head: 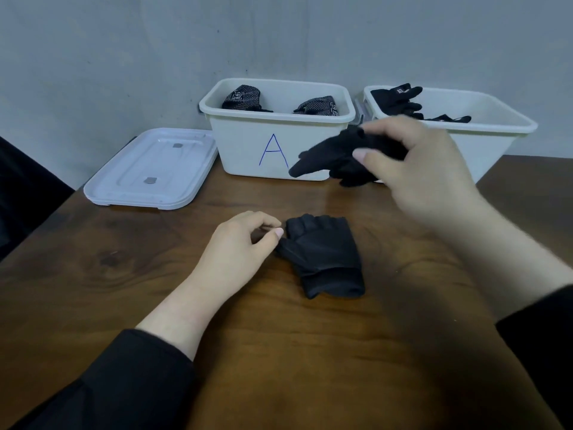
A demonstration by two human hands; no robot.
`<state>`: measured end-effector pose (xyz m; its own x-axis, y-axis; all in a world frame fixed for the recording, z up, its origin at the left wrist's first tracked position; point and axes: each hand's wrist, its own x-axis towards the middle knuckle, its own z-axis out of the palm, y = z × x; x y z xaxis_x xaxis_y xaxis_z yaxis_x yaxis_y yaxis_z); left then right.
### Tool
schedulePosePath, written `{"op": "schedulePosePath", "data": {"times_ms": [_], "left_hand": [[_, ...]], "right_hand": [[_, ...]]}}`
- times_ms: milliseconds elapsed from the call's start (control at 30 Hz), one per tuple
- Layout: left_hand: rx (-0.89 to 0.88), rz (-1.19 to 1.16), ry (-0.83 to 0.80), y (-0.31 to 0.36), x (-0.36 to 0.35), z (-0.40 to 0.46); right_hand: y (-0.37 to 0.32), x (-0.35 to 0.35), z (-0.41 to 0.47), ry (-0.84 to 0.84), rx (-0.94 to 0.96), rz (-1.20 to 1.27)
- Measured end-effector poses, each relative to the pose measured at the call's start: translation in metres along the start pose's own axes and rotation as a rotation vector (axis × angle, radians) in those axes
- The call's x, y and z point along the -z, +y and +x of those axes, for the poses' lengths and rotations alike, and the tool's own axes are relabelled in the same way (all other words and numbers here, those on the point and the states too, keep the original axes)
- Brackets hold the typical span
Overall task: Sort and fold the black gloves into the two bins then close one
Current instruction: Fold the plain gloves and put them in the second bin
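My right hand (421,169) grips a black glove (335,156) in the air, in front of the gap between the two white bins. A folded black fingerless glove (325,259) lies on the wooden table in the middle. Just left of that glove rests my left hand (245,246), fingers loosely curled, thumb tip near the glove's edge, holding nothing. Bin A (248,144), marked with a blue letter, holds two folded dotted gloves (243,97). The right bin (496,141) holds black gloves (400,99) at its left end.
A white lid (152,169) lies flat on the table left of bin A. Both bins stand against the grey wall at the table's back. A dark object sits past the table's left edge.
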<state>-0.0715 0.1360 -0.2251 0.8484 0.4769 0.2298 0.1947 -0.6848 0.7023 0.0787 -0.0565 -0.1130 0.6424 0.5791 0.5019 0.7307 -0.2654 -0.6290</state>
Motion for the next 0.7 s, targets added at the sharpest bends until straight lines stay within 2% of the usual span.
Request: {"op": "schedulePosePath", "data": {"times_ms": [67,133,233,500,700], "left_hand": [[0.0,0.022,-0.068,-0.002,-0.001,0.0],[-0.009,0.043,-0.104,-0.004,-0.003,0.001],[0.006,0.026,-0.116,-0.006,-0.003,0.003],[0.024,0.057,-0.146,-0.005,-0.003,0.004],[-0.107,0.196,-0.104,-0.003,-0.013,0.004]], "right_hand": [[0.01,-0.02,-0.028,-0.058,0.114,-0.096],[0.028,-0.041,-0.063,-0.213,0.204,-0.208],[0.043,-0.052,-0.096,-0.362,0.093,-0.194],[0.035,-0.052,-0.099,-0.371,0.129,-0.244],[0.041,-0.053,-0.102,-0.439,0.115,-0.236]]}}
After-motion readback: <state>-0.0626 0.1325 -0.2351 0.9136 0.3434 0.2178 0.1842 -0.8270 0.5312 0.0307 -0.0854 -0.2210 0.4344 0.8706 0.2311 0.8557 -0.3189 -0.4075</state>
